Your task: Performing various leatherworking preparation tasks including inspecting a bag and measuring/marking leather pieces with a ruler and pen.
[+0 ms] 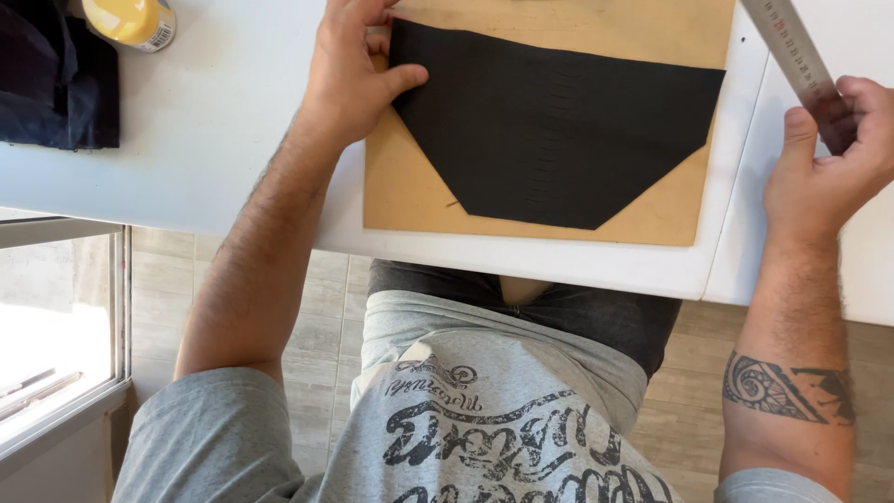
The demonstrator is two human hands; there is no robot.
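A black textured leather piece (549,130) with angled lower corners lies flat on a tan board (410,200) on the white table (214,140). My left hand (349,74) presses on the piece's left edge, thumb on the black surface. To the right of the board, my right hand (824,154) grips a metal ruler (792,51), which slants up toward the top edge of the view, lifted clear of the leather.
A yellow bottle (130,19) lies at the top left beside a dark folded cloth (56,79). The table's near edge runs just below the board. A seam splits the tabletop at the right. Tiled floor and a window frame (65,373) show below.
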